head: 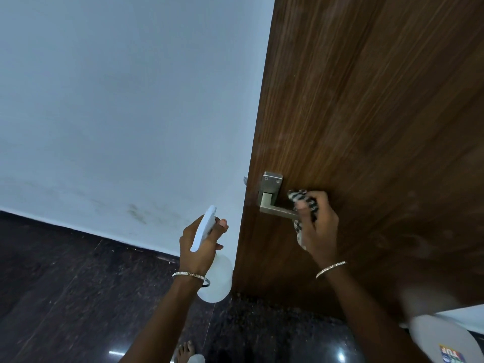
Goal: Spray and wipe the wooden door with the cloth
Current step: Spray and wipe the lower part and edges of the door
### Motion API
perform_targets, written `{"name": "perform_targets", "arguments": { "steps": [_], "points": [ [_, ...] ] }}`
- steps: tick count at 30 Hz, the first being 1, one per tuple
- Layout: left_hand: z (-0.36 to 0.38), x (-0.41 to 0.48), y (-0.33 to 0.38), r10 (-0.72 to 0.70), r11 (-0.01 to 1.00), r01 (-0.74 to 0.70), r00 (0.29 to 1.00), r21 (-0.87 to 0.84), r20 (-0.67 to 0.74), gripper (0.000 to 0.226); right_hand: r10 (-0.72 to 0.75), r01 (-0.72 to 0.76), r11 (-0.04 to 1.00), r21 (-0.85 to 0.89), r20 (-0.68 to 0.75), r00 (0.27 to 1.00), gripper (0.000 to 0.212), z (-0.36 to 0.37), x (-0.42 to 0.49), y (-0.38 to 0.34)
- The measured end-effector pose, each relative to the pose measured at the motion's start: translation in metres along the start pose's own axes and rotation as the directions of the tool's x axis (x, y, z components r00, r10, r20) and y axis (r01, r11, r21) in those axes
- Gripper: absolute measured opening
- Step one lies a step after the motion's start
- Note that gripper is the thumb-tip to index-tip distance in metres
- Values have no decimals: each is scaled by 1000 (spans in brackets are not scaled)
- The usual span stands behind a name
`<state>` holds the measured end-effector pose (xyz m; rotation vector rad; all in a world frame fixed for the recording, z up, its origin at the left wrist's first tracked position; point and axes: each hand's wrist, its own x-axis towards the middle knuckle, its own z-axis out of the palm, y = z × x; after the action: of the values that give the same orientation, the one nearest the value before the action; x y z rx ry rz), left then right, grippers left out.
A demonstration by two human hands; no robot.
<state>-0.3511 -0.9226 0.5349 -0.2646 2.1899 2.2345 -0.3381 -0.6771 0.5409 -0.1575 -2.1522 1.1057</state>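
Right hand (318, 231) grips a bunched black-and-white striped cloth (303, 201), held against the free end of the brushed-metal lever handle (275, 208) on the dark brown wooden door (379, 113). The lever's long axis runs sideways from its plate toward that hand. Open door face lies up and right of the cloth, and the right hand is nearer to it. Left hand (199, 247) wraps the neck of a white plastic spray bottle (214, 273), just left of the door's edge, not touching it. Likely next: wiping outward across the panel.

door (366, 100): dark brown, fine streaked grain. cloth (303, 199): black-and-white stripes. spray bottle (204, 229): white. door handle (272, 195): matte silver-grey. wall (117, 100): pale blue-white, greenish smudges low down. floor (65, 271): near-black, speckled. bangles (190, 275): silver.
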Motion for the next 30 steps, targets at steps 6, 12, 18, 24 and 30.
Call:
{"name": "perform_targets", "arguments": {
  "steps": [6,12,18,24,30],
  "points": [
    [-7,11,0,-16,1000,16,1000,22,27,37,567,-488,819,301,-295,769,43,52,-72,-12],
    [-19,24,3,-19,999,18,999,37,31,5,441,-388,894,224,-288,850,48,126,-80,-45],
    [-35,40,12,-17,998,14,998,58,62,28,376,-354,927,127,-307,875,59,178,-73,-72],
    [-53,64,13,6,996,-11,999,94,54,9,358,-389,921,-29,-333,872,65,207,-75,-77],
    [-69,89,19,19,997,-23,998,72,57,8,-45,23,989,-146,-144,989,80,201,-53,-109]
  ]
}}
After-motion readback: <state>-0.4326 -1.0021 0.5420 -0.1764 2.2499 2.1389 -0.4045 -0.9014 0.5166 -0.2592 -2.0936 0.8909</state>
